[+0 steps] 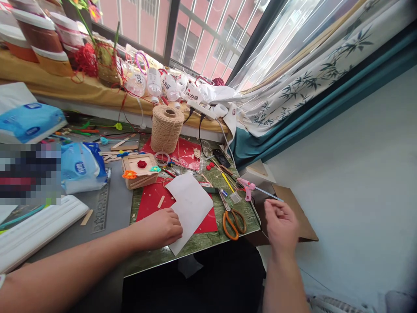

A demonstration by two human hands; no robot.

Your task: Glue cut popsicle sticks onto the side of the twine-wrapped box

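My left hand (163, 228) lies over the left edge of a cut sheet of white paper (192, 208), its fingers curled down on it. The sheet has a notch at its left side and covers part of a red sheet (150, 202). Off the table's right edge, my right hand (282, 221) is raised with fingers closed; what they hold, if anything, is hidden. Just beyond it, a pink glue gun (248, 189) sits at the table edge, a pale glue stick (267, 193) pointing towards that hand. Orange-handled scissors (233, 221) lie between the paper and my right hand.
A twine spool (167, 128) stands behind a craft-stick box (140, 169) with yarn flowers. At left are a ruler (102, 208), tissue packs (81, 167) and a white device (42, 230). A power strip (200, 109) borders the sill; a cardboard box (293, 213) stands right.
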